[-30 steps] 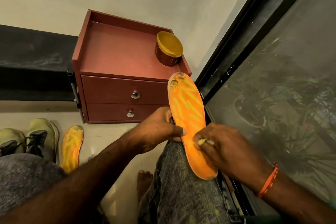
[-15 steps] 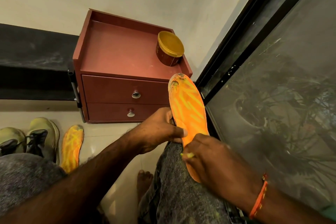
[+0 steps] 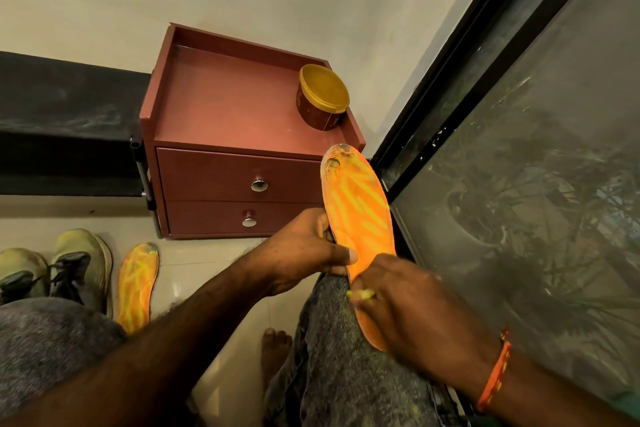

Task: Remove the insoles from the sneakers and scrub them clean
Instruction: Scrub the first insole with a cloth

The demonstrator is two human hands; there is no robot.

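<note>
Resting lengthwise on the person's right knee (image 3: 346,374), an orange insole (image 3: 360,215) with yellow streaks points its worn toe end toward the far cabinet. The left hand (image 3: 304,253) grips the insole's left edge at mid-length, thumb pressed on top and fingers curled beneath. The right hand (image 3: 412,308) covers the insole's near half, its fingers curled around a small yellow-green scrubbing tool (image 3: 360,294) of which only a tip shows, held against the insole's surface. An orange thread bracelet (image 3: 495,374) circles the right wrist. On the tiled floor (image 3: 207,260) to the left lies a second orange insole (image 3: 136,282), just beside a pair of olive-green sneakers (image 3: 59,267). A reddish-brown two-drawer cabinet (image 3: 235,135) stands against the far wall, a brown tub with a yellow lid (image 3: 322,97) on its top right corner. A dark-framed window (image 3: 519,184) fills the right side.
</note>
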